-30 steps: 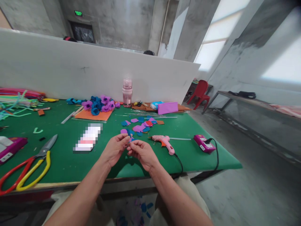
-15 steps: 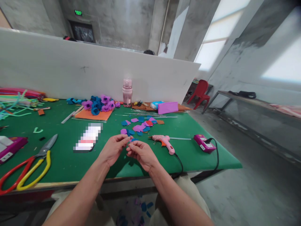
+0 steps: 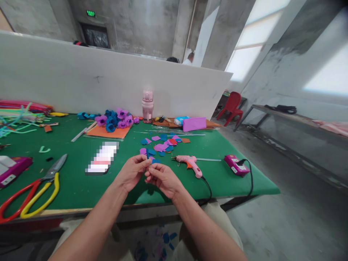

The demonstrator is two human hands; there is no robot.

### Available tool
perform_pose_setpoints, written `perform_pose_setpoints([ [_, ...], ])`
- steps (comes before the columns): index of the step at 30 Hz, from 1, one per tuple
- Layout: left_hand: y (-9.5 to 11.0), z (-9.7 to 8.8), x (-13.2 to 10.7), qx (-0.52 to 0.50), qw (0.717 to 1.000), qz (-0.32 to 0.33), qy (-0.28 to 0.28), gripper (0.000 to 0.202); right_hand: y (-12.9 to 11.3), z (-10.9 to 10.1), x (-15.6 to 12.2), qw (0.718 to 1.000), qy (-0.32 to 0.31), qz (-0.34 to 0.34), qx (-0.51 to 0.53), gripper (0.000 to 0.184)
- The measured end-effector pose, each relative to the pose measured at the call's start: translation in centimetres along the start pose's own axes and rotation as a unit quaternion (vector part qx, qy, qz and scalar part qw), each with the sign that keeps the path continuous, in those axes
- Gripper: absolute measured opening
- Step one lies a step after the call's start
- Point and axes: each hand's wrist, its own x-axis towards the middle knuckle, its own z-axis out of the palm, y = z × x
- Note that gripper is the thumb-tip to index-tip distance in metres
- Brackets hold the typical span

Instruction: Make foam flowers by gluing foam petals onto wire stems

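Lying at the left edge of the frame, the sticks point(image 3: 23, 117) rest on the table point(image 3: 89, 192); nearer, at lower left, the scissors point(image 3: 51, 175) lie with blades directed away from the person and handles at the near edge, probably for ready pick-up. Left of centre, the flowers point(image 3: 111, 121) sit on an orange sheet point(image 3: 108, 134), likely to keep them grouped and clear of the work area.

At centre, the left hand point(image 3: 133, 171) is narrowed to a pinch; thumb and forefinger appear to hold a dark blue strip point(image 3: 147, 154) upright, its upper end exposed, presumably to leave that end accessible. Behind it, the bottle point(image 3: 147, 107) stands upright near the board point(image 3: 116, 83). The pieces point(image 3: 161, 146) lie loose beyond the hands, apparently within reach of both. The right hand point(image 3: 165, 177) is just beside the left, fingers curled and drawn together; whether they grip anything cannot be told.

Right of centre, the glue gun point(image 3: 187, 160) lies on its side, nozzle toward the hands; its cord extends over the near edge, seemingly to keep the surface free. Farther right is the socket block point(image 3: 236, 166).
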Motion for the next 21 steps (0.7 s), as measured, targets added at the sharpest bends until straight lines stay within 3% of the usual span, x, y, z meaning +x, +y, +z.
perform_pose_setpoints([
  [5, 0.11, 0.09, -0.20, -0.007, 1.000, -0.010, -0.012, 0.024, -0.16, -0.01, -0.16, 0.999, -0.021, 0.004, -0.024, 0.023],
  [9, 0.29, -0.04, -0.18, 0.000, 1.000, 0.002, -0.028, 0.020, -0.54, -0.01, -0.16, 0.999, -0.004, -0.004, -0.045, 0.025],
  [13, 0.54, -0.42, -0.01, 0.045, 0.998, -0.001, -0.044, 0.032, -0.86, -0.07, -0.07, 0.999, 0.019, -0.019, -0.025, 0.024],
  [18, 0.52, -0.31, -0.12, 0.095, 0.995, 0.002, -0.040, 0.029, -0.53, -0.27, 0.08, 1.000, 0.019, -0.012, 0.000, 0.024],
  [21, 0.66, 0.05, -0.37, 0.120, 0.992, 0.018, -0.045, 0.024, -0.45, -0.33, 0.08, 0.999, 0.007, 0.002, -0.038, 0.025],
])
